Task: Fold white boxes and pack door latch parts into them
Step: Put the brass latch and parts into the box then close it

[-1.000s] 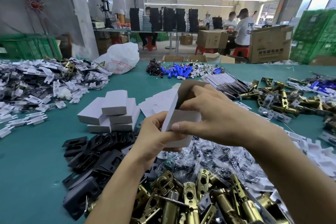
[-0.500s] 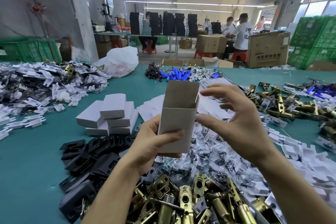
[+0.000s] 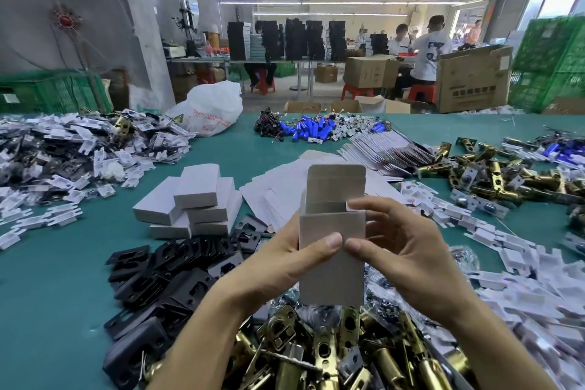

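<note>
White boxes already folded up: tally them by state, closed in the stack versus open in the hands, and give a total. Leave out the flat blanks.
closed boxes in the stack: 5 in view
open box, held upright by the left hand and the right hand: 1
Total: 6

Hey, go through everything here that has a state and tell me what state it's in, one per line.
white box: upright, top open, lid flap up.
left-hand grip: holds the white box, thumb on its front.
right-hand grip: holds the white box's right side, forefinger at a side flap.
folded boxes: closed, piled on the table.
box blanks: flat, unfolded.
brass latches: loose in a heap, unpacked.
</note>
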`<action>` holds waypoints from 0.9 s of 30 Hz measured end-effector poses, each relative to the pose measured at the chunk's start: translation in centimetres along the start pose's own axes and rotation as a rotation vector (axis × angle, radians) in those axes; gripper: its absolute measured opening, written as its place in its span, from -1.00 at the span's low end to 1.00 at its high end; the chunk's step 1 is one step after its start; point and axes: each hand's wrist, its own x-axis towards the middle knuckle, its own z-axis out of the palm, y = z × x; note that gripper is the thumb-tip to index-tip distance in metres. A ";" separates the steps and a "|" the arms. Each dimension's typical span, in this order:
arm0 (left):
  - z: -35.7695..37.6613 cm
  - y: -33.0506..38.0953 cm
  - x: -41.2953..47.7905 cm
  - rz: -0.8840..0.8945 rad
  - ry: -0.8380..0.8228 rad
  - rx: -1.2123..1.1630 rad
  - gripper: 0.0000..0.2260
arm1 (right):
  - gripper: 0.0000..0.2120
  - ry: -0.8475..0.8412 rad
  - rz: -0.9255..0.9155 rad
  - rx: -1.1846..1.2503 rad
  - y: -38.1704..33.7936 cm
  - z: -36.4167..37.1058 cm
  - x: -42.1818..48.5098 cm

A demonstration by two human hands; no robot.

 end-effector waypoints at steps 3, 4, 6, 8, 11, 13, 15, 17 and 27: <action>0.3 0.0 0.5 0.077 0.091 0.029 -0.41 | -0.71 0.006 0.041 0.059 0.5 -0.5 0.1; 0.2 0.1 0.5 0.119 0.148 0.014 -0.39 | -0.73 0.011 0.062 0.097 0.7 -0.8 0.1; -0.1 0.4 0.6 0.230 0.238 0.014 -0.46 | -0.74 -0.011 0.093 0.160 0.8 -1.2 0.3; -0.3 0.5 0.5 0.305 0.256 0.053 -0.60 | -0.74 -0.055 0.116 0.189 0.9 -1.4 0.3; -0.6 0.1 0.3 0.272 0.264 0.086 -0.73 | -0.75 -0.128 0.190 0.169 1.2 -1.4 0.2; -0.8 -0.1 0.4 0.209 0.252 0.133 -0.75 | -0.71 -0.175 0.235 0.138 1.4 -1.4 0.3; -1.0 -0.2 0.5 0.180 0.249 0.160 -0.76 | -0.67 -0.187 0.278 0.121 1.3 -1.6 0.4; -1.2 -0.2 0.8 0.183 0.257 0.176 -0.76 | -0.70 -0.191 0.255 0.046 1.2 -1.7 0.6; -0.6 -0.3 0.7 0.254 0.313 0.202 -0.66 | -0.82 0.115 0.092 0.248 0.5 0.1 1.1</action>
